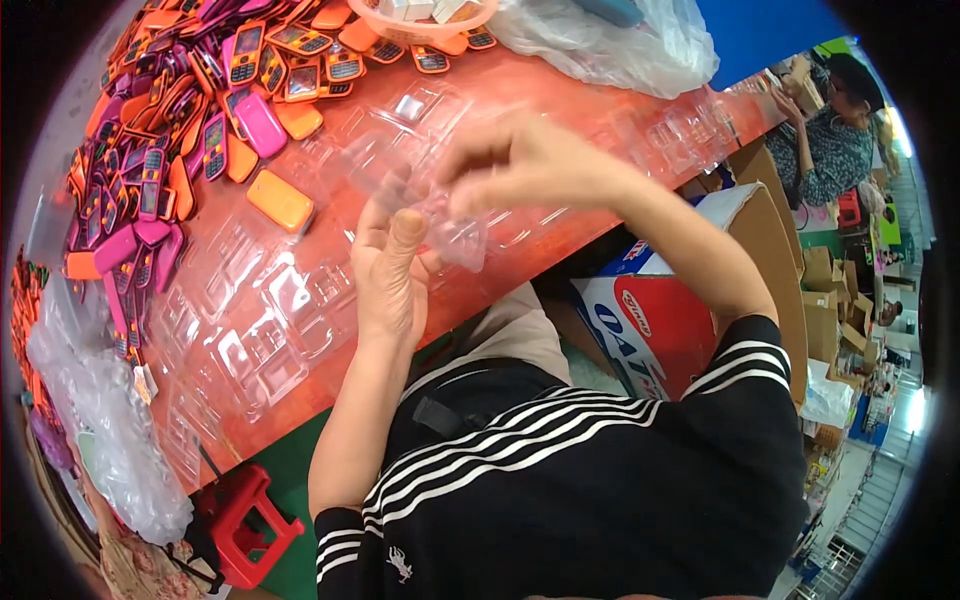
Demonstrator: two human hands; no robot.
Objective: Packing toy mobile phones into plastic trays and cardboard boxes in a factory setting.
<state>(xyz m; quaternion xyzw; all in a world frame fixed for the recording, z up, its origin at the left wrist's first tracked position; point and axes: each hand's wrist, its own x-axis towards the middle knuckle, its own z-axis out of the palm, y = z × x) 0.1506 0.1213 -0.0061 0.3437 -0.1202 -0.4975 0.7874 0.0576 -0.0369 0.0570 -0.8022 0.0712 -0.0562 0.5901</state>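
Near the frame's centre, the left hand seems to pinch a clear plastic blister shell; the right hand is blurred just above, its grip impossible to tell. Likely light, slippery and easily creased, the shell suits a rim hold.

A clear plastic blister shell sits between the left hand and the motion-blurred right hand; how firmly either grips it is unclear. More clear blister trays spread over the red table, beside heaped orange and magenta keypad phones. A printed cardboard carton stands under the right forearm; a red plastic stool is at lower left.
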